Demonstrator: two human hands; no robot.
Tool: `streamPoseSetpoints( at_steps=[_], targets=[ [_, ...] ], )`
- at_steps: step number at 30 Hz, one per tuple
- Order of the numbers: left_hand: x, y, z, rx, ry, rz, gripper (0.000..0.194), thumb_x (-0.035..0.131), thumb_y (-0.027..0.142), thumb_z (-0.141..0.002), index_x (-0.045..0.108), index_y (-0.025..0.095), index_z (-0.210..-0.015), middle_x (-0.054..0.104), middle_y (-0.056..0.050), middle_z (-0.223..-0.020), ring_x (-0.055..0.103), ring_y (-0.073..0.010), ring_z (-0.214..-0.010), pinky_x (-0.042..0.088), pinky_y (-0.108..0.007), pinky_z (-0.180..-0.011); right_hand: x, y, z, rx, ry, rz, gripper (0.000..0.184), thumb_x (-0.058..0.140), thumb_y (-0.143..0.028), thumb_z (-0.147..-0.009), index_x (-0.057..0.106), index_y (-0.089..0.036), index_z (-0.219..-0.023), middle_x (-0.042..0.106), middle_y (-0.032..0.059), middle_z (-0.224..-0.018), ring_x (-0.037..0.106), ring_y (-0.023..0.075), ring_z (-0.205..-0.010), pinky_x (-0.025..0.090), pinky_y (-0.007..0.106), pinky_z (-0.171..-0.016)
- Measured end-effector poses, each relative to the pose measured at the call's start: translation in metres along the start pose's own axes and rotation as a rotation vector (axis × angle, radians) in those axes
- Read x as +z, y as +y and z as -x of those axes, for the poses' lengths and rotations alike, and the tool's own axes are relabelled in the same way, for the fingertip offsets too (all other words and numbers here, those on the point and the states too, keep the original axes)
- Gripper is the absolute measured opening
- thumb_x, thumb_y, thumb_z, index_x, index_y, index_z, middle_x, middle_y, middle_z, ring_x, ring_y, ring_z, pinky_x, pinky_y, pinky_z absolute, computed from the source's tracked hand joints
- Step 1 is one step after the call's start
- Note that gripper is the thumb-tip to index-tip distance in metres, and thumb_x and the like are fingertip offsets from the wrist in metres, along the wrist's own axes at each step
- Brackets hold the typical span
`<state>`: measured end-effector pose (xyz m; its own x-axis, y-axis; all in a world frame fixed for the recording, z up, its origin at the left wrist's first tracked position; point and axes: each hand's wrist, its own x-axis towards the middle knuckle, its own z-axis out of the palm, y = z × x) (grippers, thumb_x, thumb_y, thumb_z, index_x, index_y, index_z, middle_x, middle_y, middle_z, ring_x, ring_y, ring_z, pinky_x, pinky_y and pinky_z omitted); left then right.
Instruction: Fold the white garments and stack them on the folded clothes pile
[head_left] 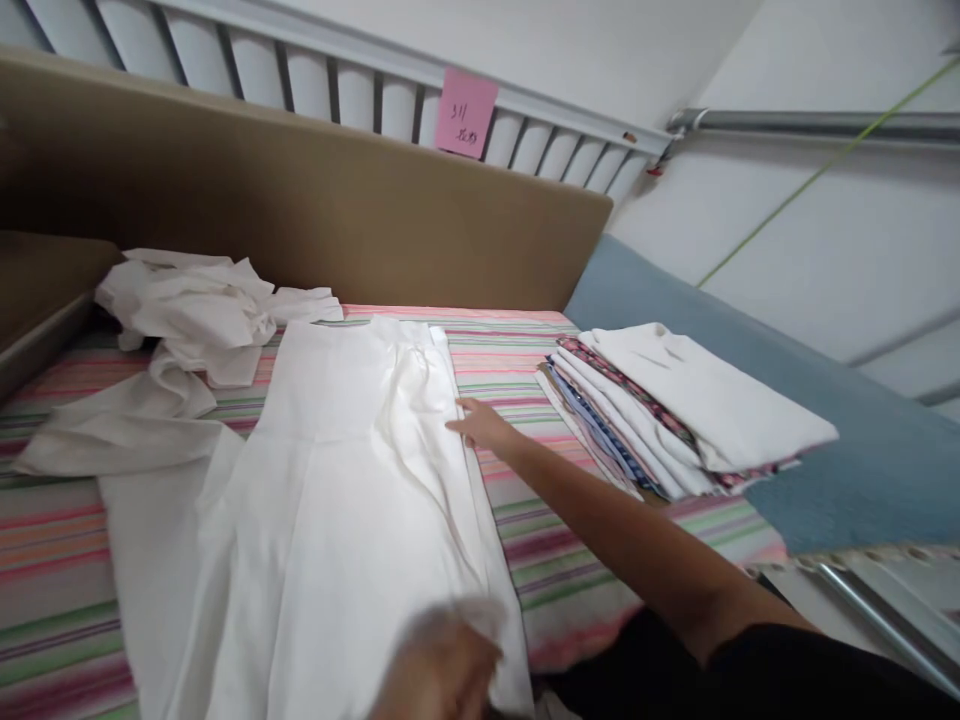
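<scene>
White trousers [337, 480] lie lengthwise on the striped bedding, waistband toward the far side, with loose wrinkles along their right part. My right hand [484, 428] reaches in from the right, and its fingertips are closed on the side edge of the trousers a little below the waistband. Close to me at the bottom of the view, my left hand [442, 665] is over the lower part of the trousers. Motion smears it, so its fingers cannot be made out.
Crumpled white clothing [199, 310] lies at the far left. A stack of folded clothes [697, 400], white on top, sits at the right. Behind are a brown board [322, 210] and a white slatted rail with a pink note [466, 112]. A blue panel [840, 480] borders the right side.
</scene>
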<state>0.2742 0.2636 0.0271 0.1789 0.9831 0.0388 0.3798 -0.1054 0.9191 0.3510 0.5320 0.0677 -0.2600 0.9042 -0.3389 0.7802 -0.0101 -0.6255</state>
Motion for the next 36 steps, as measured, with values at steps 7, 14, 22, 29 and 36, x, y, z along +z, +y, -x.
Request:
streamPoseSetpoints(
  at_steps=[7, 14, 22, 29, 36],
  targets=[
    [-0.044, -0.016, -0.008, -0.307, 0.393, 0.086, 0.031, 0.047, 0.044, -0.080, 0.061, 0.018, -0.090, 0.065, -0.002, -0.073, 0.059, -0.0158, -0.058, 0.048, -0.029, -0.060, 0.055, 0.071, 0.151, 0.020, -0.120, -0.363, 0.077, 0.059, -0.016, -0.069, 0.027, -0.013, -0.139, 0.051, -0.0092, -0.055, 0.045, 0.0068, -0.039, 0.034, 0.018, -0.040],
    [-0.023, -0.027, 0.037, -0.345, 0.501, 0.176, 0.039, 0.052, 0.050, -0.074, 0.060, 0.017, -0.092, 0.065, -0.002, -0.073, 0.058, -0.0150, -0.057, 0.049, -0.028, -0.058, 0.072, 0.089, 0.180, -0.181, 0.018, -0.235, 0.068, 0.052, -0.010, -0.069, 0.038, -0.021, -0.135, 0.048, -0.0082, -0.059, 0.045, 0.0086, -0.049, 0.039, 0.021, -0.051],
    [-0.097, -0.059, 0.102, -0.367, 0.977, -0.286, 0.050, 0.047, 0.050, -0.071, 0.059, 0.014, -0.102, 0.065, -0.013, -0.100, 0.061, -0.0266, -0.088, 0.050, -0.037, -0.077, 0.037, 0.061, 0.187, -0.406, 0.217, 0.269, 0.044, 0.043, -0.027, -0.083, 0.053, -0.018, -0.125, 0.064, 0.0098, -0.103, 0.058, 0.0225, -0.096, 0.044, 0.035, -0.083],
    [-0.187, -0.091, 0.108, -0.766, 0.998, -0.445, 0.065, 0.044, 0.050, -0.068, 0.051, -0.001, -0.109, 0.064, -0.025, -0.098, 0.061, -0.0346, -0.095, 0.045, -0.041, -0.085, 0.072, 0.030, 0.150, -0.607, 0.118, 0.453, 0.059, 0.039, -0.045, -0.087, 0.033, -0.020, -0.140, 0.025, 0.0065, -0.148, 0.019, 0.0226, -0.137, 0.017, 0.043, -0.112],
    [-0.200, -0.111, 0.089, -0.786, 0.792, -0.238, 0.018, 0.049, 0.035, -0.072, 0.053, 0.019, -0.065, 0.067, -0.010, -0.067, 0.065, -0.0266, -0.069, 0.045, -0.032, -0.062, 0.066, 0.020, 0.122, -0.514, -0.037, 0.554, 0.050, 0.046, -0.043, -0.083, 0.053, -0.022, -0.127, 0.044, 0.0087, -0.138, 0.038, 0.0257, -0.128, 0.026, 0.042, -0.107]
  ],
)
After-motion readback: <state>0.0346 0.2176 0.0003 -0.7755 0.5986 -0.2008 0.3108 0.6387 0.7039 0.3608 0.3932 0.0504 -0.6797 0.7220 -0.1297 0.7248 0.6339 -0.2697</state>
